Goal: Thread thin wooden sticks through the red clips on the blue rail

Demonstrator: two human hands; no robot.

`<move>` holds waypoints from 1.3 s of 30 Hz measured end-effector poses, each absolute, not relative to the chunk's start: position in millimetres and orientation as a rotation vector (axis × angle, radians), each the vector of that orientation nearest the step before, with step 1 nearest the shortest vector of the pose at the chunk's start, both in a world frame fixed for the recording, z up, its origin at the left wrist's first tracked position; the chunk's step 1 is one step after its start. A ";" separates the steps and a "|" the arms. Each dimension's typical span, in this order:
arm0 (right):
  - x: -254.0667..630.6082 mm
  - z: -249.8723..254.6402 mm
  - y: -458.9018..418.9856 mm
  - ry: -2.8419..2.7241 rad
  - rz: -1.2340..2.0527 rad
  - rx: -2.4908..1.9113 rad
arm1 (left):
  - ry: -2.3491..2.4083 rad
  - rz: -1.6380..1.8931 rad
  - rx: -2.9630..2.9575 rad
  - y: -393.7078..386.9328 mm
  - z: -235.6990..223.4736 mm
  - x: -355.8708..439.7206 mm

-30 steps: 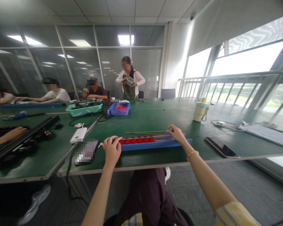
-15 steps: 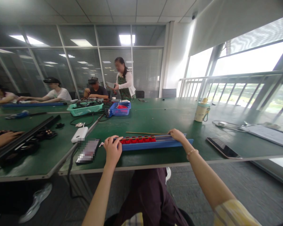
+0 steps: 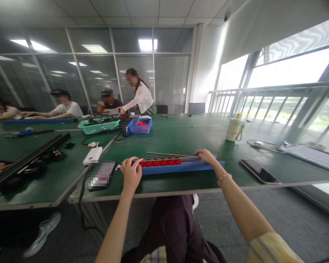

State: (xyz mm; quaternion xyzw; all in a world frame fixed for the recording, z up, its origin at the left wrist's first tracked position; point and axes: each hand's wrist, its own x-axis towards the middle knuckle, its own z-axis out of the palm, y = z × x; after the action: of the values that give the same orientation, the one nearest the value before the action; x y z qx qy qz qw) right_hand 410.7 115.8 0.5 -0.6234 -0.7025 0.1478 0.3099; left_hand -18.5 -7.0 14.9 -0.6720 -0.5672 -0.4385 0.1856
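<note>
A long blue trough (image 3: 178, 168) lies across the table in front of me, with a row of several red block-like pieces (image 3: 161, 162) inside its left part. My left hand (image 3: 131, 171) is closed around the trough's left end, the thumb and fingers near the end of the row. A thin yellowish stick (image 3: 186, 157) runs along the top of the red pieces. My right hand (image 3: 207, 157) pinches this stick near its right end, low over the right part of the trough. Behind the trough another thin stick (image 3: 164, 154) rests on the table.
Left of the trough are a phone (image 3: 102, 175) and a white device (image 3: 92, 156). Farther back stand a green basket (image 3: 100, 127) of cables and a blue basket (image 3: 139, 127). On the right are a dark phone (image 3: 259, 171) and a bottle (image 3: 235, 129). Co-workers sit across the table.
My right hand has moved slightly right and lower with the stick, which lies closer along the trough. My left hand stays put. A standing person has moved left and leans over the far table.
</note>
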 end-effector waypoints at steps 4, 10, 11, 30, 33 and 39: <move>413.0 4.7 112.2 -1.756 0.478 -1.467 | -1.600 -1.236 -1.893 -7.6 15.0 -17.8; 413.4 20.1 88.6 -1.660 0.758 -1.138 | -1.601 -1.242 -1.893 -7.9 14.3 -17.6; 412.9 22.3 84.9 -1.662 0.801 -1.121 | -1.601 -1.243 -1.894 -7.7 14.1 -17.8; 408.7 34.1 72.4 -1.810 0.950 -1.202 | -1.600 -1.334 -1.879 -7.3 15.4 -17.0; 409.2 33.7 73.0 -1.816 0.953 -1.212 | -1.591 -1.335 -1.878 -7.0 15.3 -16.9; 410.0 33.9 72.9 -1.837 0.931 -1.215 | -1.594 -1.338 -1.876 -6.5 16.3 -16.9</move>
State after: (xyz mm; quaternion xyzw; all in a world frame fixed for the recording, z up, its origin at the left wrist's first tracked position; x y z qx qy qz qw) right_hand 410.0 72.9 33.9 -0.4728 -0.7147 0.3622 0.3667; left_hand -16.9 -6.5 16.3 -0.6600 -0.5607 -0.4706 0.1692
